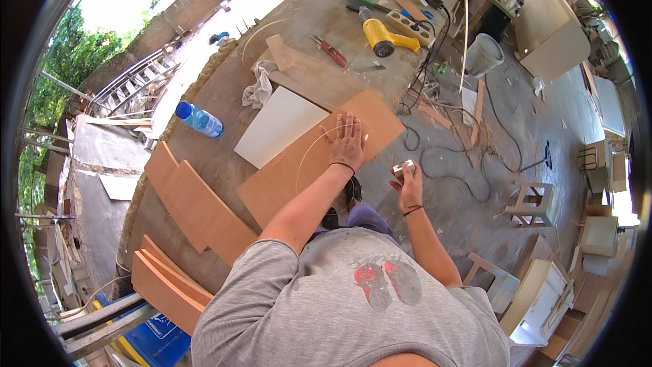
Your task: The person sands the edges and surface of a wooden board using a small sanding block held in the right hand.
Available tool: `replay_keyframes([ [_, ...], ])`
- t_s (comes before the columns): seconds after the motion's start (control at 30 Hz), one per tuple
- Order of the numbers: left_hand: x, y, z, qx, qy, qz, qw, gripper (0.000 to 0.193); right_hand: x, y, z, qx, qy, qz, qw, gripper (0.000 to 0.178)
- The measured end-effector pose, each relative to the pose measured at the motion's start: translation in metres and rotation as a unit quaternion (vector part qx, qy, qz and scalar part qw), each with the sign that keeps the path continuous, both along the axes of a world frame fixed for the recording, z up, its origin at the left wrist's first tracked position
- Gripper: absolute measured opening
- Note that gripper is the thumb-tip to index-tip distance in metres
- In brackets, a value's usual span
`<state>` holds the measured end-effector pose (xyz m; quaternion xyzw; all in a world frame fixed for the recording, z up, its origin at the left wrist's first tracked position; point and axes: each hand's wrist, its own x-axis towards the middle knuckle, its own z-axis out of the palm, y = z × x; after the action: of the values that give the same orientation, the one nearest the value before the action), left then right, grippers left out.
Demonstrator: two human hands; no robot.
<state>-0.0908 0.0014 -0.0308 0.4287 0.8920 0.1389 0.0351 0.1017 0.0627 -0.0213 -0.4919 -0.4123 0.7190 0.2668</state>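
Observation:
My left hand [348, 144] lies flat, fingers apart, on a long reddish-brown wood panel [285, 180]. A thin pale strip [299, 175] curves in a loop over the panel beside that hand. Off the panel's right end, my right hand [410, 190] is closed round a small pale-and-brown blocky piece [403, 167]; its exact kind is too small to make out. A white panel [280, 126] lies against the far left side of the brown one. A white crumpled rag [259, 85] is beyond it.
To the left are a blue-capped bottle [199, 120] and more brown panels [197, 197]. Farther off lie red-handled pliers [330, 51], a yellow heat gun [384, 34] and a power strip [410, 27]. Cables [441, 175], a bucket [483, 54] and a stool [533, 205] stand or lie on the right.

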Motion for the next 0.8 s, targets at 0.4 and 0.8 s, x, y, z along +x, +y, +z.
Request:
replay_keyframes([
  [0.4, -0.024, 0.026, 0.005, 0.045, -0.026, -0.121, 0.991, 0.049, -0.043, 0.127, 0.006, 0.207, -0.005, 0.012, 0.978, 0.047],
  [0.8, -0.116, -0.003, 0.001, 0.150, -0.032, 0.076, 0.985, 0.018, -0.263, 0.223, 0.015, 0.230, 0.011, 0.323, 0.918, 0.051],
])
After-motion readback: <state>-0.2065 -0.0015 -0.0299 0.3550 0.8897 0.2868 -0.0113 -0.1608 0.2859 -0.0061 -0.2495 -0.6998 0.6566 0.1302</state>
